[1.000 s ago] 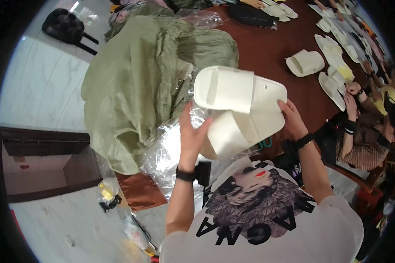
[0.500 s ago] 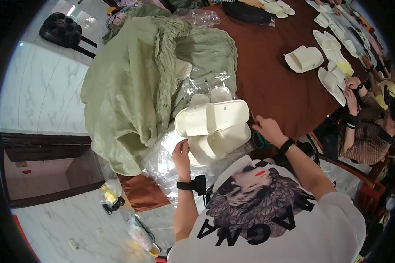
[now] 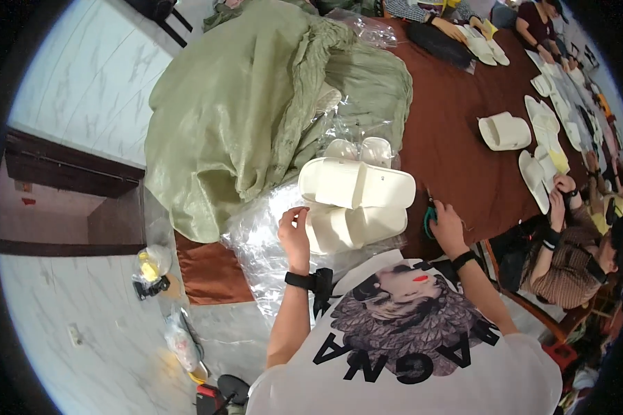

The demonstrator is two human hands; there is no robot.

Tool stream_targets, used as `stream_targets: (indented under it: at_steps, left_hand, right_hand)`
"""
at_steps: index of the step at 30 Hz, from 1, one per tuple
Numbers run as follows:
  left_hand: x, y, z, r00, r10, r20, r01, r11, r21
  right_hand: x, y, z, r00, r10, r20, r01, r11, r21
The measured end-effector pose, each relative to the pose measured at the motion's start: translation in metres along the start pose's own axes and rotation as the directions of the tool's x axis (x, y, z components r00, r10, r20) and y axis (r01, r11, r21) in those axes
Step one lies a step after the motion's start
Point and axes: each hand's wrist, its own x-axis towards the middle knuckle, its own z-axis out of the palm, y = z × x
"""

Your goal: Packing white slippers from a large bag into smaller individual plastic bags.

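Two cream slippers lie one behind the other on clear plastic: the far slipper (image 3: 387,188) overlaps the near slipper (image 3: 380,225). My left hand (image 3: 294,238) is at the left end of the near slipper, its thumb and fingertips drawn together. Whether they pinch the slipper's edge or something thin, I cannot tell. To the right of the slippers, my right hand (image 3: 448,228) closes on the teal handle of small scissors (image 3: 430,216), whose metal tip points away from me. My fingers partly cover the handle.
A green woven sack (image 3: 221,131) is heaped at the left, with more slippers (image 3: 358,149) in clear plastic (image 3: 256,232) beside it. The brown tablecloth (image 3: 439,131) holds another slipper (image 3: 505,131). A co-worker (image 3: 567,259) sits at the right; others work farther back.
My right hand has moved onto the scissors' teal handle, which lay beside it earlier. The slippers keep their places on the plastic. The whole view has shifted.
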Motion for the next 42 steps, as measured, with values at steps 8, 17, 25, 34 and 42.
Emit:
stream_targets:
  at_steps: [8, 17, 25, 34, 42]
  left_hand:
    - [-0.006, -0.009, 0.003, 0.995, -0.103, 0.019, 0.104, 0.988, -0.116]
    - [-0.012, 0.001, 0.0, 0.993, -0.111, -0.037, 0.102, 0.976, -0.191]
    - [-0.016, 0.006, 0.0, 0.992, -0.114, -0.053, 0.101, 0.974, -0.201]
    - [-0.027, 0.001, -0.001, 0.992, -0.096, -0.084, 0.076, 0.975, -0.207]
    - [-0.024, 0.0, -0.002, 0.994, -0.071, -0.084, 0.053, 0.979, -0.195]
  right_hand:
    - [-0.012, 0.031, -0.006, 1.0, -0.027, -0.009, 0.025, 0.985, -0.173]
    - [0.008, -0.078, -0.108, 0.841, -0.394, 0.372, -0.337, 0.157, 0.928]
    - [0.041, -0.175, -0.076, 0.456, -0.674, 0.581, -0.509, 0.338, 0.791]
    - [0.057, -0.202, -0.06, 0.384, -0.634, 0.672, -0.549, 0.428, 0.718]
    - [0.068, -0.203, -0.059, 0.556, -0.631, 0.541, -0.439, 0.33, 0.836]
